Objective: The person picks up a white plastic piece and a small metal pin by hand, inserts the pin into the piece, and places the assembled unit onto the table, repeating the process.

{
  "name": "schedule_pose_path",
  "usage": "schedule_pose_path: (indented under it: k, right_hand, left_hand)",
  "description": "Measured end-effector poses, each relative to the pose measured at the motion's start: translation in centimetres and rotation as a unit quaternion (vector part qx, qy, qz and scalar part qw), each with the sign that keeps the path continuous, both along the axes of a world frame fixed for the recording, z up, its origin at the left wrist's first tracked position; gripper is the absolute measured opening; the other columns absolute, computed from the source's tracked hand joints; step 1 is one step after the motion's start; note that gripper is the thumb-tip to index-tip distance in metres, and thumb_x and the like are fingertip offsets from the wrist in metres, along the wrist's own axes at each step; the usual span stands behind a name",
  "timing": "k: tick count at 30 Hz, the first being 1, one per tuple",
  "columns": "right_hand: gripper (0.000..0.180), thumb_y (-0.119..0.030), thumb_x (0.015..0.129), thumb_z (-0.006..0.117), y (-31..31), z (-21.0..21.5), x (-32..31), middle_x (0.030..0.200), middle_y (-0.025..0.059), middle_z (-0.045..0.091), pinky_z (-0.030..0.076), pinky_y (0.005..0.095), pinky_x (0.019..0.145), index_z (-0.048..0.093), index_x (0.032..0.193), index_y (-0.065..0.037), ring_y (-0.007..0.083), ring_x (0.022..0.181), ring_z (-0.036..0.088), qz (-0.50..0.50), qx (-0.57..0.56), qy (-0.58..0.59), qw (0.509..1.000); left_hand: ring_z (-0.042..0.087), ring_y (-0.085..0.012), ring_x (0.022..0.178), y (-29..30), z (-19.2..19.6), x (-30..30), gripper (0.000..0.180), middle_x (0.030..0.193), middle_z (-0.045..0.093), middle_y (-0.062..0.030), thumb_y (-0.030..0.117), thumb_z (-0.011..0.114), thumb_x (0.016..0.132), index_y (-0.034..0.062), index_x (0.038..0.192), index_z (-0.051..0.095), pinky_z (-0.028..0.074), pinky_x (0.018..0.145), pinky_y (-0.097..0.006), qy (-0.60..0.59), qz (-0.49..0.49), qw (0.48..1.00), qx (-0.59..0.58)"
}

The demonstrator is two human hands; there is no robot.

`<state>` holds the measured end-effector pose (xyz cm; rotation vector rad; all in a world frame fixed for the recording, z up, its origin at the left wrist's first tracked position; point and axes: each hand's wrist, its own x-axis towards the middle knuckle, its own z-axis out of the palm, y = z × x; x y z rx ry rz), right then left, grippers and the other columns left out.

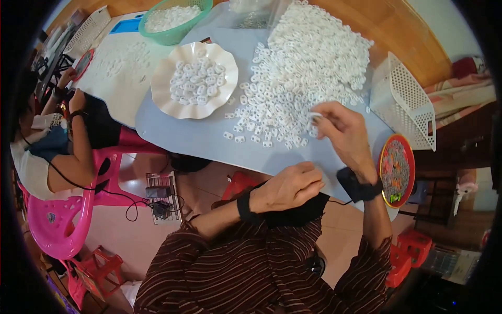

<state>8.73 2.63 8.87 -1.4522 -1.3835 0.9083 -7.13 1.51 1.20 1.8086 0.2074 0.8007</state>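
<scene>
A big heap of small white oval plastic pieces with two holes covers the far middle of the grey-blue table and thins out toward me. At its near right edge my right hand pinches one white plastic piece between thumb and forefinger. My left hand is at the table's front edge, fingers curled in; whatever they hold is hidden. Left of the heap, a white wavy-rimmed plate carries more such pieces. A red-rimmed plate of small grey metal parts and some orange and green bits lies at the right.
A white perforated basket stands behind the red-rimmed plate. Far left are a green basin of white pieces and a blue tray. Another person works at the left beside a pink chair. A cable runs from my right wristband.
</scene>
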Motion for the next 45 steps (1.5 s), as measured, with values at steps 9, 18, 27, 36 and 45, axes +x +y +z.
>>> schedule_pose_path:
  k: [9,18,27,36,45]
  right_hand:
    - [0.015,-0.011,0.08,0.063,13.5,-4.4,-9.4,0.066,0.0115,0.065,0.05,0.0281,0.056,0.067,0.085,0.003,0.016,0.058,0.063,0.135,0.129,-0.063,0.98]
    - [0.012,-0.01,0.079,0.063,6.1,-3.2,-3.1,0.067,0.0127,0.064,0.049,0.0304,0.057,0.066,0.083,0.0,0.019,0.059,0.062,0.085,0.09,-0.115,0.986]
    - [0.012,-0.005,0.082,0.06,-1.1,-3.9,9.7,0.072,0.0113,0.063,0.047,0.0316,0.059,0.064,0.093,-0.001,0.0199,0.06,0.058,-0.097,0.084,-0.282,0.951]
    - [0.019,-0.006,0.079,0.063,1.5,-4.8,9.8,0.092,0.0145,0.063,0.05,0.0366,0.072,0.063,0.097,-0.002,0.0289,0.08,0.062,-0.006,0.051,-0.329,0.943]
    - [0.02,-0.005,0.077,0.066,-0.5,-4.2,8.0,0.083,0.0103,0.06,0.048,0.0332,0.064,0.064,0.096,-0.003,0.0217,0.068,0.058,0.023,0.037,-0.303,0.952]
  left_hand:
    - [0.052,-0.0349,0.072,0.9,-0.6,-0.4,0.008,0.073,0.049,-0.0169,0.003,0.057,0.084,-0.0017,0.082,0.051,0.043,0.064,-0.042,-0.037,-0.021,0.998,0.038]
    - [0.054,-0.034,0.069,0.8,1.3,-0.1,0.004,0.076,0.055,-0.0169,0.0,0.058,0.084,-0.002,0.085,0.054,0.044,0.062,-0.039,0.067,0.018,0.997,-0.02]
    - [0.052,-0.0302,0.063,-0.6,1.2,3.9,0.005,0.073,0.053,-0.0157,0.002,0.056,0.086,-0.0032,0.085,0.055,0.042,0.056,-0.037,0.07,0.024,0.995,-0.062]
    - [0.051,-0.0279,0.061,-0.6,0.4,4.5,0.005,0.071,0.053,-0.0146,0.002,0.057,0.086,-0.0022,0.085,0.055,0.04,0.055,-0.036,0.077,0.047,0.994,-0.067]
    - [0.051,-0.0216,0.058,-0.3,-0.2,4.3,0.001,0.074,0.055,-0.012,-0.001,0.056,0.086,-0.002,0.086,0.056,0.041,0.054,-0.03,0.047,0.038,0.997,-0.042]
